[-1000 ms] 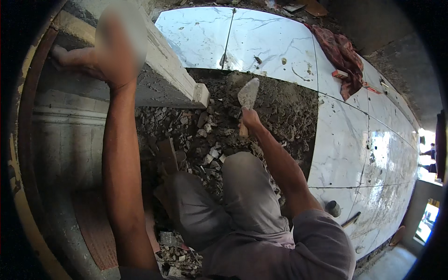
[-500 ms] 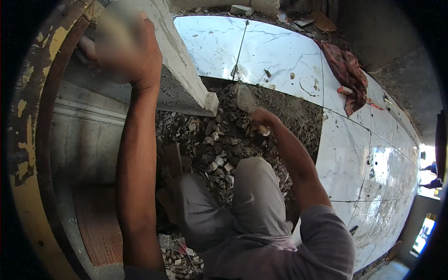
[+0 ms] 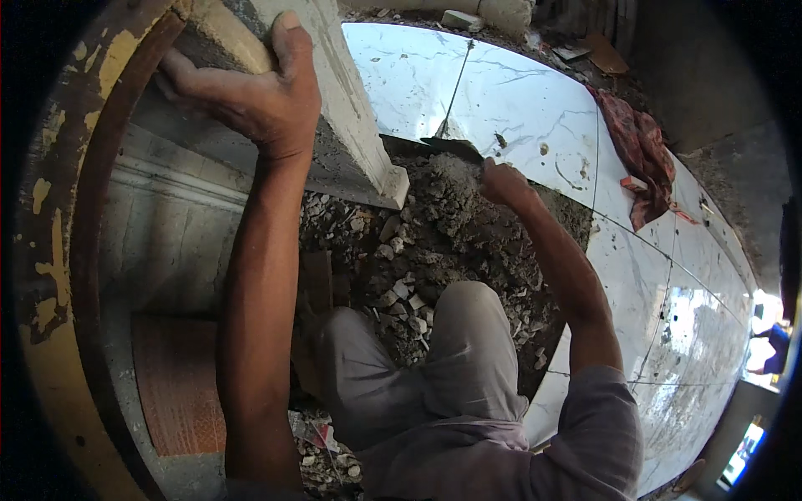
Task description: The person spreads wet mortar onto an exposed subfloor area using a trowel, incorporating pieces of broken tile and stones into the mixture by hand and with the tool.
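Observation:
My left hand (image 3: 263, 104) is closed round the edge of a cement-coated ledge (image 3: 230, 37) at the upper left, thumb on one side and fingers on the other. Ahead of my knees, my right hand (image 3: 507, 182) grips a trowel, its handle hidden in the fist. The dark trowel blade (image 3: 455, 149), seen almost edge-on, points left along the near edge of a white marbled floor tile (image 3: 518, 108). Beneath and beside the blade lies a lumpy heap of grey wet mortar (image 3: 451, 188).
Broken rubble (image 3: 405, 301) covers the ground before my knees. A concrete post (image 3: 355, 142) stands between my arms. On the right, more laid tiles (image 3: 626, 275) carry a dark red cloth (image 3: 631, 150). An orange-brown tile (image 3: 175, 384) leans at the lower left.
The trowel has turned from showing its flat face to nearly edge-on, and sits closer to the laid tile's edge. My left hand stays at the ledge. The whole view has shifted slightly.

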Available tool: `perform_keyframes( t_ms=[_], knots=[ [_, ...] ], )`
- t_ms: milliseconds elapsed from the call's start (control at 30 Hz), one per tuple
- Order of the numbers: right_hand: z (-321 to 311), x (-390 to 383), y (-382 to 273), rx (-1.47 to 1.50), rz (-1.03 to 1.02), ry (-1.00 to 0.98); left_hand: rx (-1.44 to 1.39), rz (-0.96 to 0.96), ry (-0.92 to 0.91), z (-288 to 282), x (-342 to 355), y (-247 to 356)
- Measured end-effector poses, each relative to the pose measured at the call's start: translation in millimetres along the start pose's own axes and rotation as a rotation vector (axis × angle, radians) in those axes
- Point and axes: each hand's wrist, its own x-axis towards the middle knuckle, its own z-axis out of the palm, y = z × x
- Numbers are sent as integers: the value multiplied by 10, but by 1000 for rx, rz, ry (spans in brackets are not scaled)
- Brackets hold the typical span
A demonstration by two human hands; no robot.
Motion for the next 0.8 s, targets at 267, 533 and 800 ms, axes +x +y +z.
perform_keyframes(
  t_ms=[267, 533, 800],
  knots=[
    [350, -167, 90, -611, -292, 180, -94, 13, 43, 41, -2, 2],
    [534, 254, -76, -351, 3, 109, -164, -60, 27, 65, -15, 33],
    [527, -512, -135, -391, -228, -58, 132, -65, 215, 38, -25, 24]
  ],
)
